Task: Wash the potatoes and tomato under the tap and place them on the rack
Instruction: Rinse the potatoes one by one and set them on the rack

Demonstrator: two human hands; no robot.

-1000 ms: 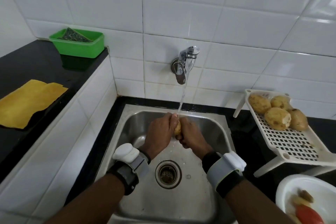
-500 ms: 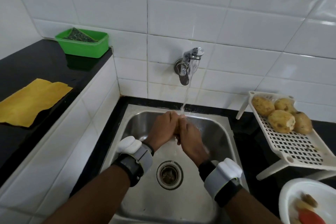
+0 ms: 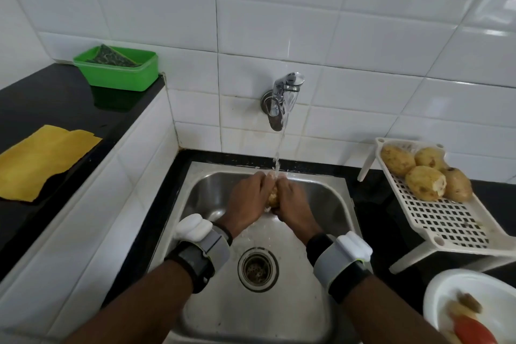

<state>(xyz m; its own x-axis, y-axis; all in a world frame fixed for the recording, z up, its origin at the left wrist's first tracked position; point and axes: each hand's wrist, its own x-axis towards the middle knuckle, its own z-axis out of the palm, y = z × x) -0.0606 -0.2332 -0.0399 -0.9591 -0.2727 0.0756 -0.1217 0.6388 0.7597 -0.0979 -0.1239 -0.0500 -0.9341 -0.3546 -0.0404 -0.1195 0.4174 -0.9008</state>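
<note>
One potato (image 3: 273,196) is held under the tap (image 3: 282,100) stream at the far end of the sink (image 3: 329,204). The left hand (image 3: 248,201) and right hand (image 3: 293,204) curl their fingers round it from either side. It is best turned so that water reaches every face. Four more lie on the rack (image 3: 446,220), at the right.

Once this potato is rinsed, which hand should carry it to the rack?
Right. The right hand grips the potato together with the left hand, and the rack stands to the right of the sink; the left would likely cross over.
</note>
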